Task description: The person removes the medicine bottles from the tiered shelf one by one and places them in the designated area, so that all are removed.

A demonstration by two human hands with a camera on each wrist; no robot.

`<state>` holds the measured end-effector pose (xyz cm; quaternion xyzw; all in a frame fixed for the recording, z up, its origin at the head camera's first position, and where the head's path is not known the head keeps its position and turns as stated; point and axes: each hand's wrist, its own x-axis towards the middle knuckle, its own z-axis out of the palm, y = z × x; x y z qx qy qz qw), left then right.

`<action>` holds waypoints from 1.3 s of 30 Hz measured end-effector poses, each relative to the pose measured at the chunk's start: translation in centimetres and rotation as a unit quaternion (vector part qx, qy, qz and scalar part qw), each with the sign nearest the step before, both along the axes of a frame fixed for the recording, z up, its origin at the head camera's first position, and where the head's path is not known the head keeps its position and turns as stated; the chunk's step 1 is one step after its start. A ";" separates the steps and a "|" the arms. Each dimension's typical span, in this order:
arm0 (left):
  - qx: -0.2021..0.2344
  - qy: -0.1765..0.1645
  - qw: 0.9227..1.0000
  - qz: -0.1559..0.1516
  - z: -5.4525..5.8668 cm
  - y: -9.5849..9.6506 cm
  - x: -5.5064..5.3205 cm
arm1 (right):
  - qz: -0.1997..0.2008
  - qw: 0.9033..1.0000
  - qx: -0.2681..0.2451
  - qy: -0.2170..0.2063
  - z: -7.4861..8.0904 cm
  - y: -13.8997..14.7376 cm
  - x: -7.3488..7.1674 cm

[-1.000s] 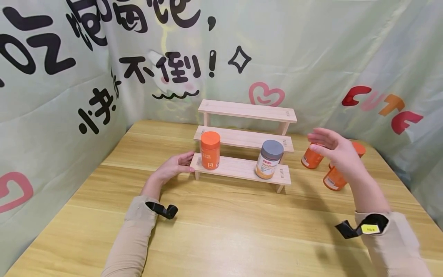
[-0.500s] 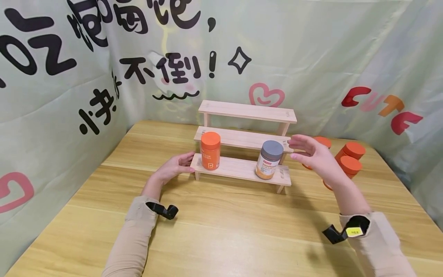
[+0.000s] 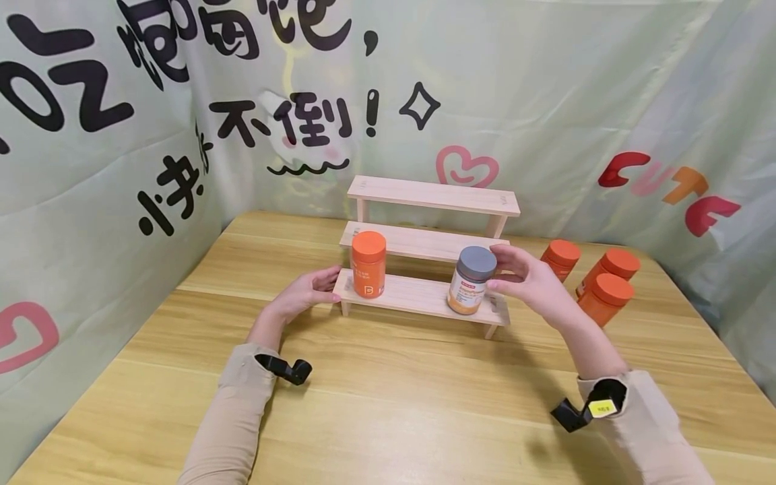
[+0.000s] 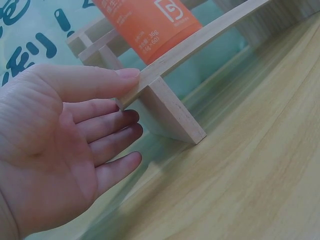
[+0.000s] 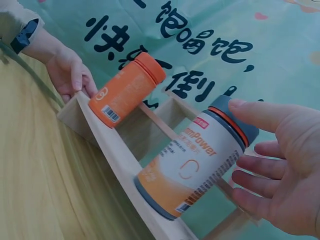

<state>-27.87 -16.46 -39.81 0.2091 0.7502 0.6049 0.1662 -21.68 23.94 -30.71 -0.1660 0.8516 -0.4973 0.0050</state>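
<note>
The gray-lidded jar (image 3: pixel 468 284) is standing upright on the bottom step (image 3: pixel 413 294) of the wooden shelf (image 3: pixel 432 193), just left of the nearer right hand (image 3: pixel 532 279), whose grip is hanging wide and holding nothing.

The backdrop (image 3: pixel 545 101) reads "CUTE" and "不倒!", the grey-lidded jar (image 5: pixel 192 155) "Power", the orange jar (image 4: pixel 150 30) "36g"

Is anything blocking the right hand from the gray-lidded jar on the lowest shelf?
Nothing visible does. The right hand is beside the gray-lidded jar, its thumb overlapping the lid in the right wrist view; whether they touch is unclear. The orange jar on the lowest shelf stands near its other end, out of the way.
</note>
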 end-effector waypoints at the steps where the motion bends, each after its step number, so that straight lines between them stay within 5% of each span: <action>1: 0.000 0.001 1.000 0.000 0.0 0.0 0.0 | 0.004 1.000 -0.006 0.000 -0.1 -0.1 0.0; 15: 0.004 -0.002 1.000 0.000 0.1 0.1 -0.1 | 0.015 1.000 -0.014 -0.001 -0.7 -1.1 -0.7; 39: 0.002 0.003 1.000 -0.003 -0.1 0.0 -0.1 | -0.047 0.997 0.041 0.043 -1.1 -1.3 -0.2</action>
